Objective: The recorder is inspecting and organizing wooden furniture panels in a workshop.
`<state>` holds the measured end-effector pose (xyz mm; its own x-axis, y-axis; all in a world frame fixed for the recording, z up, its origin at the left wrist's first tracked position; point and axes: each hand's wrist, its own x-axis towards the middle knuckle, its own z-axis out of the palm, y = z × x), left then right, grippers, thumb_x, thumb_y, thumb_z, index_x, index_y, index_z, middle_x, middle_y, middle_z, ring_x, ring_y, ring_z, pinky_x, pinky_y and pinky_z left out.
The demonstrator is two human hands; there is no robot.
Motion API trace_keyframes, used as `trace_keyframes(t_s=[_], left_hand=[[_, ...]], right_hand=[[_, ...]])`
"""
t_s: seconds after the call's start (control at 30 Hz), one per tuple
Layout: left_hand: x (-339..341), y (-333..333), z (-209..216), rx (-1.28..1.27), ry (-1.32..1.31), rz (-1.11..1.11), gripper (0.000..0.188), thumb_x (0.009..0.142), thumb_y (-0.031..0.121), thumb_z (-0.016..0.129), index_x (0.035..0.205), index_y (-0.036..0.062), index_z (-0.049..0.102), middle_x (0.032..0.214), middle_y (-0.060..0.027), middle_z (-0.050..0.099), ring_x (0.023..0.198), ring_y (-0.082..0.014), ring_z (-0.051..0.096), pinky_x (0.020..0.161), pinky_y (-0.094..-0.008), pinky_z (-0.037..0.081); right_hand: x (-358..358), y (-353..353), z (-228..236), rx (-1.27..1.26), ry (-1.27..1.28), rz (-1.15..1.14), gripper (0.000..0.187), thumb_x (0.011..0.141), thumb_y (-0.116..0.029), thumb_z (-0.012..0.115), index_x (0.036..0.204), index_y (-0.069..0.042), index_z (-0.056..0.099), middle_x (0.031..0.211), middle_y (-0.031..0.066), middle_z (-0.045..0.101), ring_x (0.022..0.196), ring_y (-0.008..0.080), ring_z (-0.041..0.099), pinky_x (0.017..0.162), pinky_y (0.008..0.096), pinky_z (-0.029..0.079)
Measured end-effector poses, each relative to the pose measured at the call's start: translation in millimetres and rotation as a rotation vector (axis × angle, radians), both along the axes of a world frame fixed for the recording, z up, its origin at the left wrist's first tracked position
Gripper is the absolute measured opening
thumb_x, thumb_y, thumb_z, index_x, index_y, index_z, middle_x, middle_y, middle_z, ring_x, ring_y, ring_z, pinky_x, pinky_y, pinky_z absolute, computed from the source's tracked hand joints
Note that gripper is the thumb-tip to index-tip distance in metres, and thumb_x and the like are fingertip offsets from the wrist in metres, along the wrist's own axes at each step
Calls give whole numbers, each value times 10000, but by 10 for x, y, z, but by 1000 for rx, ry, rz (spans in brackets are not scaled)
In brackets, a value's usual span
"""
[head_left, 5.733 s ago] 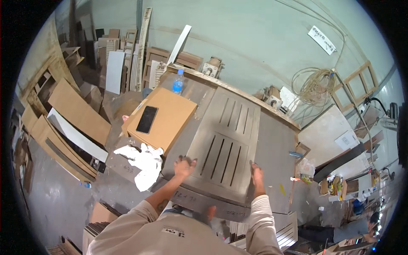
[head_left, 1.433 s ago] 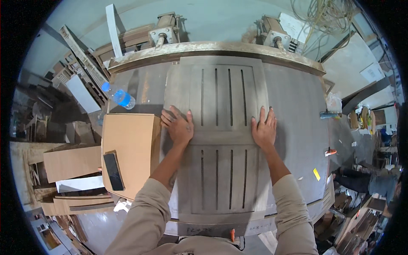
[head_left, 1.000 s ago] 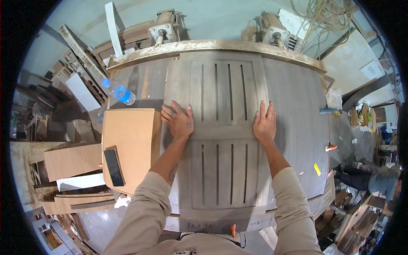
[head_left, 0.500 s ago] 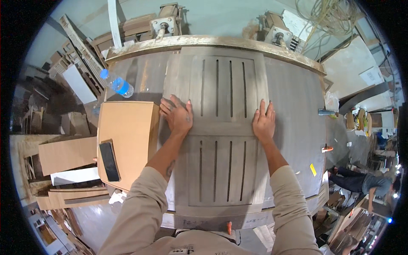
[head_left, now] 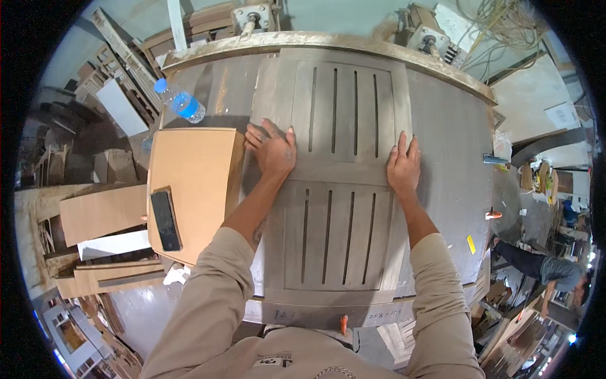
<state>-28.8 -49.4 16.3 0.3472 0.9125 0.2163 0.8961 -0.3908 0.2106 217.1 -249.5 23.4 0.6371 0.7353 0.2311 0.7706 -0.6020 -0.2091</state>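
Panel (head_left: 334, 170), grey-brown and slotted, is lying flat on a counter (head_left: 449, 158), its long axis running away from the person, from the near edge toward a raised rail (head_left: 344, 42) along the far side. The far end is leaning slightly right in the head view. Two banks of four narrow slots are following the same lengthwise line, a plain crosspiece separating them. The left hand (head_left: 274, 151) is resting palm down over the panel's left side, fingers spread and unclenched. The right hand (head_left: 404, 168) is lying along the right-hand edge, fingers extended toward the rail, likewise unclenched; whether its outer side is hooking over that edge, one cannot tell. At left, a brown cardboard box (head_left: 202, 161) is sitting beside the left forearm and bearing a dark phone (head_left: 165, 220). Beyond the box, a clear bottle (head_left: 184, 105) is showing its blue cap and label. A yellow strip (head_left: 471, 244) is lying near the counter's right edge.
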Motion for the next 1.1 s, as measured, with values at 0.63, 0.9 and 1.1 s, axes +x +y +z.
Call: trace_keyframes(t_s=[0.63, 0.9, 1.1], left_hand=[[-223, -25, -125, -36, -89, -107, 783, 927, 493, 485, 1415, -87, 289, 1431, -435, 179, 1345, -545, 182, 1058, -624, 182], [-1737, -1924, -56, -395, -283, -232, 703, 995, 394, 400, 1441, -119, 218, 1492, -353, 199, 1413, -479, 153, 1160, -508, 145], [-2304, -2951, 327, -716, -679, 60, 675, 995, 418, 420, 1384, -129, 344, 1420, -343, 360, 1374, -453, 287, 1144, -454, 214]], right_hand=[[118, -236, -14, 4, 274, -4, 489, 991, -292, 373, 1447, -116, 374, 1480, 248, 313, 1332, 425, 353, 1087, 478, 342], [-1066, -2014, -5, 61, 279, 67, 477, 957, -88, 423, 1434, -83, 400, 1449, 179, 422, 1333, 356, 402, 1097, 414, 335], [-2128, -3371, 64, 237, 535, -96, 525, 913, -26, 436, 1435, -66, 399, 1435, 194, 439, 1335, 338, 416, 1092, 380, 334]])
